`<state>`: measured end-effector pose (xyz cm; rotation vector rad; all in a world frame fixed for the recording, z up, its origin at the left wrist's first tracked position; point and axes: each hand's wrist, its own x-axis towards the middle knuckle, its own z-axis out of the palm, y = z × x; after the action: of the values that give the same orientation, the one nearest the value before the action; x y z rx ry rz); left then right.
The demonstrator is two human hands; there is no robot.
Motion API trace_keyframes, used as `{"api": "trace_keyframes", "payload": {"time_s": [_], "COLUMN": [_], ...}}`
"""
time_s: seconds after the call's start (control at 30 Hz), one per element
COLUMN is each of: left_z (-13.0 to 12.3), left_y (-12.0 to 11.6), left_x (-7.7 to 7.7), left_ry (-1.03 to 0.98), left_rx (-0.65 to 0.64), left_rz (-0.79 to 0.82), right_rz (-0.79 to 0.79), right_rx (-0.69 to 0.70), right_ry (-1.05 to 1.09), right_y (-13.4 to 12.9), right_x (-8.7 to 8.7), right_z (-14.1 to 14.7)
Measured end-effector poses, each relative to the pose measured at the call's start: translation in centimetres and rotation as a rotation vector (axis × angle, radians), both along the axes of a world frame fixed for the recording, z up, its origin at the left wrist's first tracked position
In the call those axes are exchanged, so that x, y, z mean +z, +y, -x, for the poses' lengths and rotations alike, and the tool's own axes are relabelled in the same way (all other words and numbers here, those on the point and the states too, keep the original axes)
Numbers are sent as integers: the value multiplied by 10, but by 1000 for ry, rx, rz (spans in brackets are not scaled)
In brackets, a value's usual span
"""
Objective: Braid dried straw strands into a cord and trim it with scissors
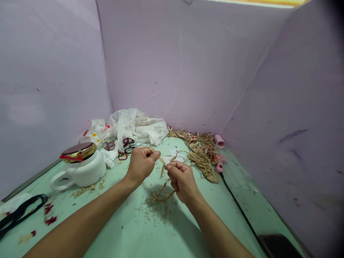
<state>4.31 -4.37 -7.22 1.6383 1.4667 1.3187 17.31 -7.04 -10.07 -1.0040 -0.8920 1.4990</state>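
Observation:
Over the middle of the table, my left hand (143,163) pinches one end of a tan straw strand, thumb on top. A short length of the braided straw cord (162,165) stretches from it to my right hand (182,180), whose thumb and fingers are closed on the cord. Loose ends stick out between the two hands. Below my right hand the braided part hangs in a loop that reaches down toward the tabletop. The fingertips partly hide how the strands cross.
Braided straw pieces (204,163) with red and white beads lie at the back right, by a pink corded device (219,166). A white lidded mug (86,170), black-handled scissors (129,145) and white plastic bags (137,125) stand left. Black cord (21,213) lies front left.

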Motion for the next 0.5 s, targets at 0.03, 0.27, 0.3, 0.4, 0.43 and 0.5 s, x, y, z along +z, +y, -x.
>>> {"api": "trace_keyframes", "payload": {"time_s": [0.03,0.27,0.3,0.4,0.43,0.5], "left_z": [3,6,2,-13,-16,-19], "left_y": [3,2,-2,-12,-13,-14], "left_x": [1,6,3,-8,-11,-14], "left_ry": [3,127,153,172,148,43], "left_rx": [-63,-363,-431,-517,-502,-463], "left_rz": [29,367,439,451,402,337], "right_rz": [10,-58,-72,-85,-96,-166], "right_rx": [-2,-136,-136,-127,-135,-151], "right_ry": [9,113,90,-72,-153,-333], "right_y": [2,18,18,15,14,12], "right_x": [-1,-3,-2,-2,-3,-4], "right_z": [-3,-21,-20,-16,-15,-15]}}
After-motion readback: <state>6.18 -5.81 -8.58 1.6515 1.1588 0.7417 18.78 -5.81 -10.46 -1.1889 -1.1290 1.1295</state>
